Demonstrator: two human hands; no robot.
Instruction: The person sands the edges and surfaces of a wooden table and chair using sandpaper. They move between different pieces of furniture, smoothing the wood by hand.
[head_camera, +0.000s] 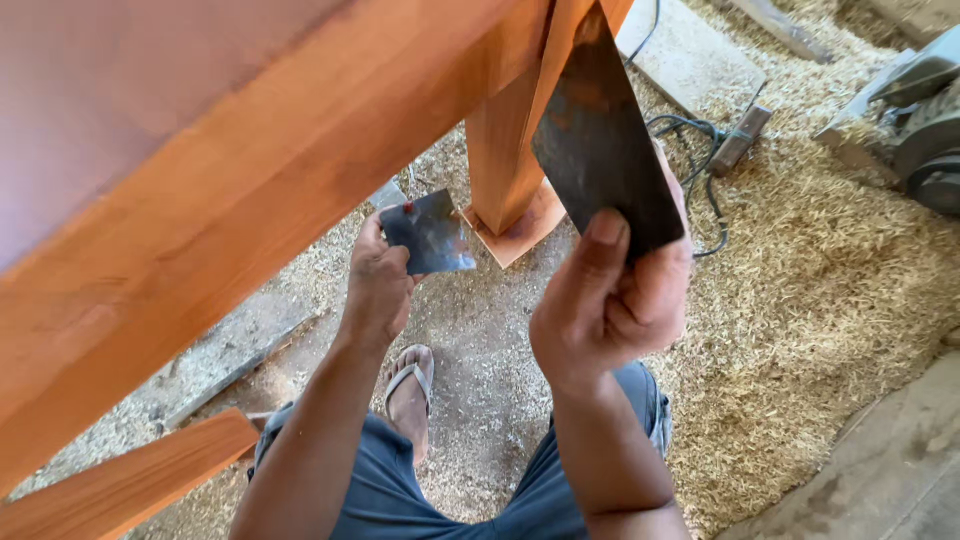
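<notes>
Orange wooden beam (200, 190) above sawdust-strewn floor (820, 300), workshop.

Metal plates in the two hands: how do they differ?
The plate in the right hand, a dark plate, looks larger and longer than the small plate in the left hand. The dark plate stands steeply, its top edge near the wooden table leg; the small plate is held lower and flatter. The dark plate shows rusty brown patches; the small plate looks bluish-grey. Both are thin, flat metal sheets pinched at one end.
</notes>
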